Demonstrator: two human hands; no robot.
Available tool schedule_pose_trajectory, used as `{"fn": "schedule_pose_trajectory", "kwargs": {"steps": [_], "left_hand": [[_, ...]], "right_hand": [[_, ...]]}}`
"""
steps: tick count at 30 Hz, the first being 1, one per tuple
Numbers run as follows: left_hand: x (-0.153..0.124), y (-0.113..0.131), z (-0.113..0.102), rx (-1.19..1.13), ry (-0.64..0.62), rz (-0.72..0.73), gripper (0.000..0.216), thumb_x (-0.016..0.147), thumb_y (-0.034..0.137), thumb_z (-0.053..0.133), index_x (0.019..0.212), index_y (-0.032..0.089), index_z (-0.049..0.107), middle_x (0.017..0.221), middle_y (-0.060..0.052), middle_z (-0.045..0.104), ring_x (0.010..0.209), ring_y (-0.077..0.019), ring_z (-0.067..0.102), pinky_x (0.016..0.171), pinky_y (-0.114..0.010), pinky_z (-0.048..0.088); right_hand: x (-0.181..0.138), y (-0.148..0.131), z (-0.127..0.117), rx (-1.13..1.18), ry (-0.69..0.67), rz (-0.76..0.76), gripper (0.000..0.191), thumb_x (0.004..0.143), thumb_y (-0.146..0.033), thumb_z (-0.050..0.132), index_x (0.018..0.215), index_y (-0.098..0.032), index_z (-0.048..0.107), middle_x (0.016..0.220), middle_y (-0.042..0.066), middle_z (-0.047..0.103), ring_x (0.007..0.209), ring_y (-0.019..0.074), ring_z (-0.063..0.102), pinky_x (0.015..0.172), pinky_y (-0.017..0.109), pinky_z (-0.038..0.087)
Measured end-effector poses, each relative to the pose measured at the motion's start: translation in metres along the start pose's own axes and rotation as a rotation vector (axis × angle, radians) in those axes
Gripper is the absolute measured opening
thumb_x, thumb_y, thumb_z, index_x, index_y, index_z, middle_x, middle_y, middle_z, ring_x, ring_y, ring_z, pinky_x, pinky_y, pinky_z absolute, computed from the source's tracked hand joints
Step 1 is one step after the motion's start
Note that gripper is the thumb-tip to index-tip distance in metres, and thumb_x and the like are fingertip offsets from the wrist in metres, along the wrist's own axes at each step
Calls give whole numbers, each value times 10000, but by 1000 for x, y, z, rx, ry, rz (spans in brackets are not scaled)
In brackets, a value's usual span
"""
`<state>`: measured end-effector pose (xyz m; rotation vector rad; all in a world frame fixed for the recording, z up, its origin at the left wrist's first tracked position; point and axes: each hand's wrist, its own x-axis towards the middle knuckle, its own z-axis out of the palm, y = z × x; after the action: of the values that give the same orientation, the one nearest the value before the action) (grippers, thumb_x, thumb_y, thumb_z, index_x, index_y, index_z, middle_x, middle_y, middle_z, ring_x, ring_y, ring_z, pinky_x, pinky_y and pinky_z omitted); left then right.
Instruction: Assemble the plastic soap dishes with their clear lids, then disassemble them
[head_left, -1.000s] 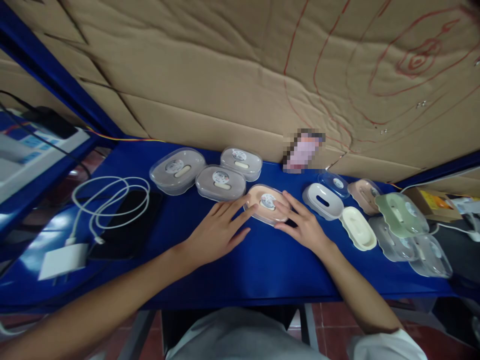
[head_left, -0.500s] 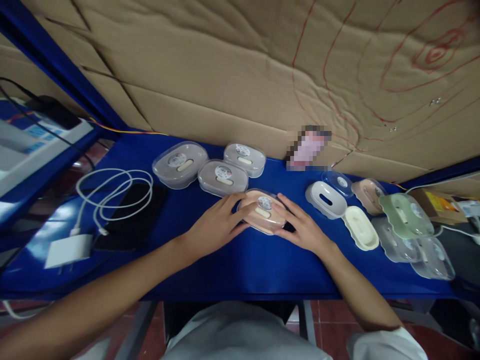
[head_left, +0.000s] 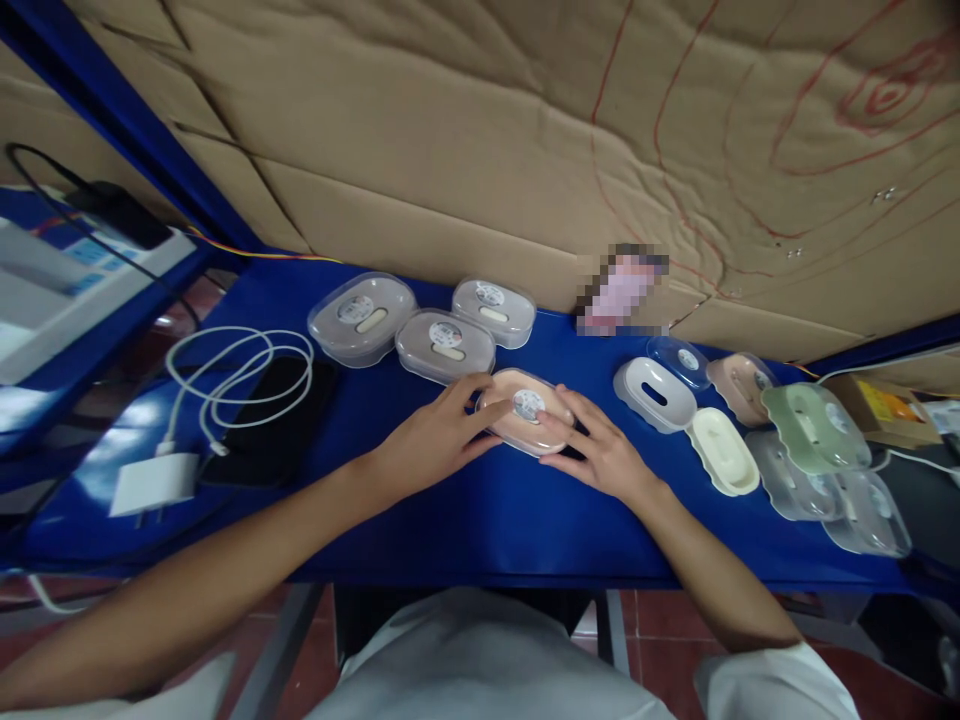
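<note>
The left hand (head_left: 427, 440) lies on the left end of the pink soap box (head_left: 523, 410). Its fingers (head_left: 469, 395) are spread a little and curl around that end, touching the clear lid. The pink soap box sits in the middle of the blue table (head_left: 480, 510), with a round sticker on top. The right hand (head_left: 600, 455) is on the right end of the pink soap box. Its fingers (head_left: 559, 430) are bent and press the side, so both hands hold the box between them (it looks a bit tipped, but I cannot tell if it is off the table).

Far to the left of the pink soap box, a white charger (head_left: 154, 483) and its looped white cable (head_left: 240, 375) lie by a black phone (head_left: 270, 420). Just behind the pink soap box, to its left, are three grey boxes with lids (head_left: 442, 345), close to each other. To the right of the pink soap box is a white tray (head_left: 652, 393), then a cream tray (head_left: 721, 450), then a green box (head_left: 814, 428) on a heap of clear lids (head_left: 862, 510). Behind the pink soap box, a wall of brown cardboard (head_left: 480, 130) stands up, with red lines drawn on it. Below the table edge is a red tile floor (head_left: 652, 630).
</note>
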<state>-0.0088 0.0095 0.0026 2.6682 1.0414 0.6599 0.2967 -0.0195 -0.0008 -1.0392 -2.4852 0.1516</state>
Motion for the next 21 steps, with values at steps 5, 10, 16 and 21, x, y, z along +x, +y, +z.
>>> {"fn": "schedule_pose_trajectory", "kwargs": {"steps": [5,10,16,21], "left_hand": [[-1,0,-3,-141,-77,20,738,942,297,785,1594,268,441,1684,-191,371,1531,-381,459,1084,-492,602],[-1,1,-16,-192,53,104,747,934,325,807,1590,310,450,1681,-144,408,1535,-340,469,1199,-506,515],[6,-13,-54,-24,320,-36,661,945,441,797,1533,319,521,1575,-92,514,1462,-304,540,1244,-504,471],[7,-60,-81,199,388,-377,711,942,490,800,1541,235,516,1535,-99,527,1438,-295,535,1209,-539,482]], "right_hand": [[1,-1,-7,68,99,-165,579,964,-365,782,1514,-324,605,1693,112,439,1505,352,520,1191,578,539],[1,-12,-12,96,200,-150,848,961,-321,778,1686,-333,338,1748,120,334,1536,365,475,1208,565,517],[-2,-4,-28,-83,281,-25,910,989,-421,735,1722,-355,200,1780,103,253,1565,369,428,1211,578,495],[-4,27,-53,-382,292,334,500,1045,-392,633,1524,-266,566,1691,160,400,1532,393,447,1218,613,427]]}}
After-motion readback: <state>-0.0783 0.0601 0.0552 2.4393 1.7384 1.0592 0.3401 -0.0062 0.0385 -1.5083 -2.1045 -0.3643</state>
